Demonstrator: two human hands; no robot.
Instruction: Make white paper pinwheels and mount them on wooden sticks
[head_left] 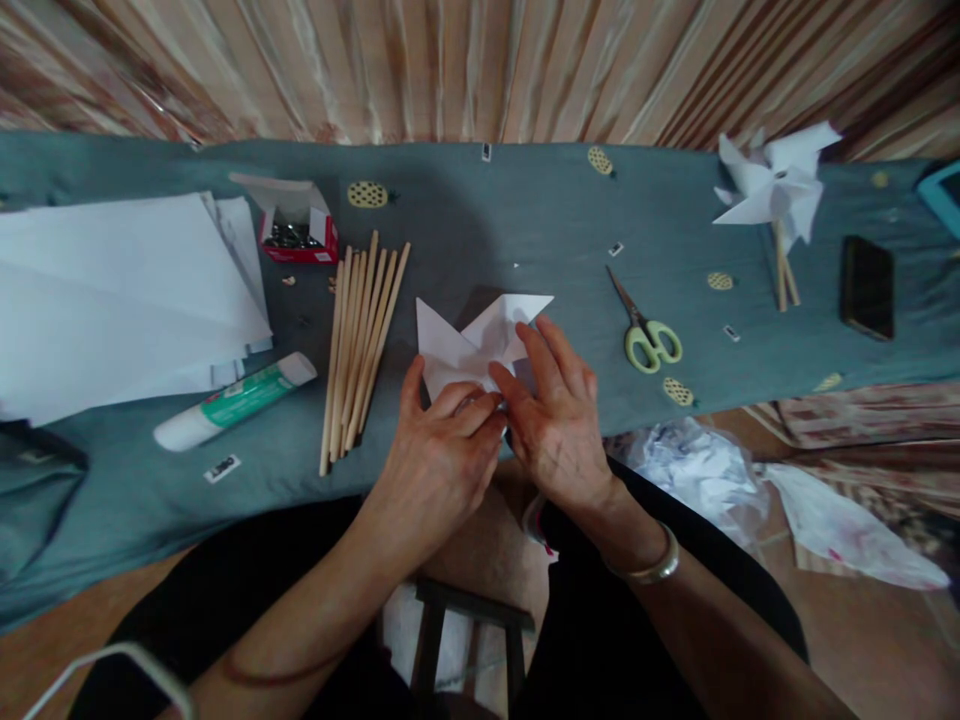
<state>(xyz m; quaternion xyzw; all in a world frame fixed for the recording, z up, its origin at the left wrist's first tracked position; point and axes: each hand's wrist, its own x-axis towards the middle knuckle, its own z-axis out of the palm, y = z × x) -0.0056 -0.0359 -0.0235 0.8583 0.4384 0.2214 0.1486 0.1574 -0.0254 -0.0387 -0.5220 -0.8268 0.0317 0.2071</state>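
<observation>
Paper, a white sheet folded into pointed flaps [480,340], lies flat on the grey-blue cloth-covered table [510,220] at its near edge, so both hands can press it down. The left hand [442,450] curls loosely, fingertips pinching a fold at the sheet's six o'clock; the right hand [555,410], fingers spread nearly flat, pins the four o'clock corner. Bare wooden sticks [364,340] lie at nine o'clock, green-handled scissors [645,330] at three.

Bare forearms, a silver bangle [654,568] on the right wrist, a thin dark band [247,672] on the left forearm, black clothing.
</observation>
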